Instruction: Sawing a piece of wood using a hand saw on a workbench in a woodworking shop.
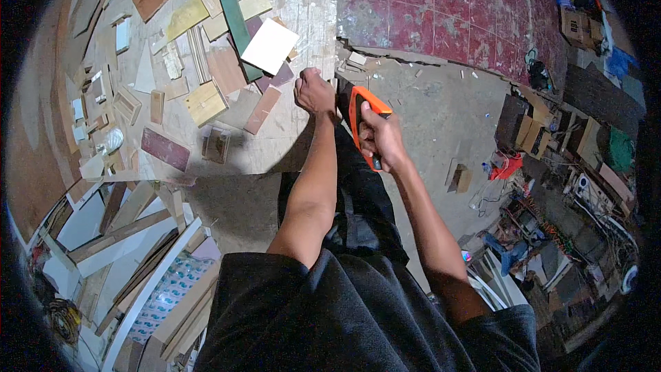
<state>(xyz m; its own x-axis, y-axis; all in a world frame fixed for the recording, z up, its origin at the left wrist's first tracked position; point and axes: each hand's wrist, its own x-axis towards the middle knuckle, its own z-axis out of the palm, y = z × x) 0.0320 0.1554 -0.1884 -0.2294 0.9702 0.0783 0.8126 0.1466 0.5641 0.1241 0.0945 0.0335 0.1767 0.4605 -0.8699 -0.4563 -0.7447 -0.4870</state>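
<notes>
Dark lettering on cardboard box (573, 36)

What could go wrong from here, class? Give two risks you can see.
The bare left hand is close beside the orange-handled saw gripped in the right hand, so a slip might cut it. Loose wood pieces are scattered over the table; a bump could knock some off.

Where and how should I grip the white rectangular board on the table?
The white rectangular board is probably best pinched by its right edge, coming from the right with the left hand, thumb on top, fingers beneath: flat, it overlaps the long green strip, which may lift that edge, and that hand is near.
</notes>
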